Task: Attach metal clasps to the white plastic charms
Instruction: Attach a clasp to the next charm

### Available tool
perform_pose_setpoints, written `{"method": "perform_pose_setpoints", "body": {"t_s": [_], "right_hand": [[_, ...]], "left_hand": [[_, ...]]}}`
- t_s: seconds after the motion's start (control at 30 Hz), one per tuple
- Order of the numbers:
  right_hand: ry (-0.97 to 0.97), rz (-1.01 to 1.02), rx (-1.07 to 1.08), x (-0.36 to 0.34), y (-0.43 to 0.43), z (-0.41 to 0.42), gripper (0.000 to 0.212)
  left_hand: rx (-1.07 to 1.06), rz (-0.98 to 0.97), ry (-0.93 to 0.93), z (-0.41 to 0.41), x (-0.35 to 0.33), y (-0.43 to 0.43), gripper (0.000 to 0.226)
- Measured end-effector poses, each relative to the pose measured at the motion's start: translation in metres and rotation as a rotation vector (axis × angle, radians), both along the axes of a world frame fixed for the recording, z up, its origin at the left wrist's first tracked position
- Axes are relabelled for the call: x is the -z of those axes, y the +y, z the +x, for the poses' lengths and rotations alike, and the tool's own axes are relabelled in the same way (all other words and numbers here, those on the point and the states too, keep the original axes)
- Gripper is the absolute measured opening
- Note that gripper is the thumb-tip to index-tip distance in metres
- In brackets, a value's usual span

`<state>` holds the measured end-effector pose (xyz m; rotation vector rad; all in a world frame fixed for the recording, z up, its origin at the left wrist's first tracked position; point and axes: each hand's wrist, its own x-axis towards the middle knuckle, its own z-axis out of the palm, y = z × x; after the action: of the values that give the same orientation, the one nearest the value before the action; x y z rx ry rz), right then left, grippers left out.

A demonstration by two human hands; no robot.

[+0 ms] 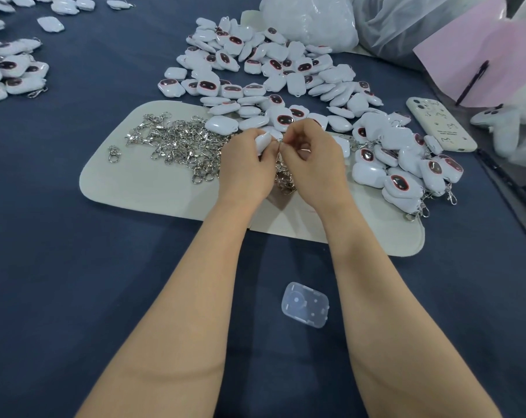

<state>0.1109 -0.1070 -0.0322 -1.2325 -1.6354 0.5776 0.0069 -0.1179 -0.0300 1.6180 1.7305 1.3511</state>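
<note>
Above the pale mat (141,182) on the desk (74,267), left grip (245,164) pinches a white charm (263,141); right grip (313,159) pinches a metal clasp (285,176) at its edge. Light, hard, slick shell, I judge: hold its flat sides.

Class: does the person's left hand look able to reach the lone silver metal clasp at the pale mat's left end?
Probably yes: nothing tall stands on the pale mat between the left hand and the lone silver metal clasp. But that hand holds a white plastic charm.
</note>
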Motion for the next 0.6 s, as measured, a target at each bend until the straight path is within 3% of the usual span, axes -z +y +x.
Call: {"method": "perform_pose_setpoints", "body": {"t_s": [0.27, 0.43, 0.53, 0.6], "right_hand": [[0.015, -0.007, 0.054, 0.0002, 0.0012, 0.0022, 0.025], [0.040, 0.004, 0.158, -0.0009, 0.0016, 0.0053, 0.019], [0.027, 0.006, 0.161, -0.0024, 0.0007, 0.0058, 0.017], [0.002, 0.018, 0.165, -0.0027, -0.0002, 0.0055, 0.017]], "left_hand": [[0.072, -0.035, -0.012, 0.0010, -0.0017, 0.0007, 0.010], [0.154, -0.141, -0.123, 0.0020, -0.0043, -0.0017, 0.034], [0.235, -0.244, -0.263, 0.0031, -0.0057, -0.0046, 0.027], [0.240, -0.214, -0.236, 0.0030, -0.0070, -0.0053, 0.022]]}}
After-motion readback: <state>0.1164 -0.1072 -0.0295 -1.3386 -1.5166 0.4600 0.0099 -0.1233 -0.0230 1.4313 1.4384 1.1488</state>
